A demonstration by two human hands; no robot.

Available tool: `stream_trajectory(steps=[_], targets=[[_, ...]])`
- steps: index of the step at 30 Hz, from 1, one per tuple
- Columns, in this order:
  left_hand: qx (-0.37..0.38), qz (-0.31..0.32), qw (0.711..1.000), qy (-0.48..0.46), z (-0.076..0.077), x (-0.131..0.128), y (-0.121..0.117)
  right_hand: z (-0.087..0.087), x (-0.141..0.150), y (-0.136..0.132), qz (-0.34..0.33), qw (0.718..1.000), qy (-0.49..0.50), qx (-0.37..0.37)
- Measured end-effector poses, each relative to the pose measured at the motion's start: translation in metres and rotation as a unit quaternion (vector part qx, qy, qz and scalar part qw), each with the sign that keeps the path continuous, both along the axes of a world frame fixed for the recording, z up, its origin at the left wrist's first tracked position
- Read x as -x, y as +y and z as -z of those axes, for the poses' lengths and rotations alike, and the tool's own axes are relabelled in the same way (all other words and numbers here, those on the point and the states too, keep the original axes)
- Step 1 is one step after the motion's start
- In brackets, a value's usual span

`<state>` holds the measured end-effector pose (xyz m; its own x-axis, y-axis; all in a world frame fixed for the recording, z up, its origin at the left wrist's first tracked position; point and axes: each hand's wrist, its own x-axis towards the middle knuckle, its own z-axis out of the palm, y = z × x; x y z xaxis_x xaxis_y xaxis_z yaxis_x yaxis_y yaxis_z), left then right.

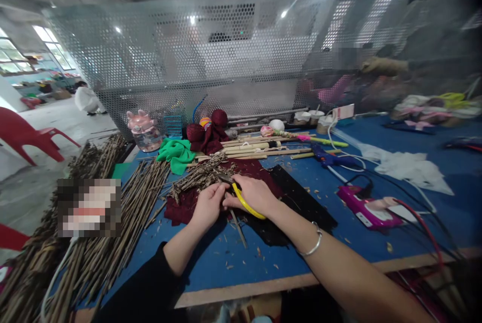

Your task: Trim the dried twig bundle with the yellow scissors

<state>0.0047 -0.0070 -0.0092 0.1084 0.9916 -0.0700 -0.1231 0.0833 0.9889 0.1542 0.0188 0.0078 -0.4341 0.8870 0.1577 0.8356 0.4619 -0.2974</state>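
Note:
My right hand (254,193) is closed around pliers (246,204) with yellow handles; their dark jaws point up and left, near the dried sprigs. My left hand (207,206) is pinched close beside the right fingers, on a thin dried stalk (238,230) whose end shows below the hands. The exact grip is partly hidden by the fingers. Just behind both hands lies a pile of dried sprigs (198,175) on a dark red cloth (268,173). A black cloth (301,200) sticks out to the right of it.
Long dried stems (128,212) fill the left side. Behind are a green cloth (176,153), a pink-lidded bottle (144,132) and pale sticks (248,149). At right lie a blue glue gun (335,158), a magenta power strip (363,207) and cables. A perforated screen (211,62) stands behind.

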Motion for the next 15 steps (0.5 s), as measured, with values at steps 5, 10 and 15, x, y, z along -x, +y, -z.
stream_trajectory(steps=[5,10,15], targets=[[-0.034,0.017,0.999,0.014,-0.0006,0.0017,0.0001,0.0021,0.0004,-0.0001,-0.031,0.999,0.042,-0.007],[-0.066,0.013,0.997,0.038,-0.0040,0.0020,-0.0009,0.0046,0.0032,0.0021,-0.062,0.996,0.069,-0.020],[-0.063,0.021,0.997,0.045,-0.0009,0.0020,-0.0017,0.0043,0.0072,0.0015,-0.060,0.995,0.074,-0.020]])
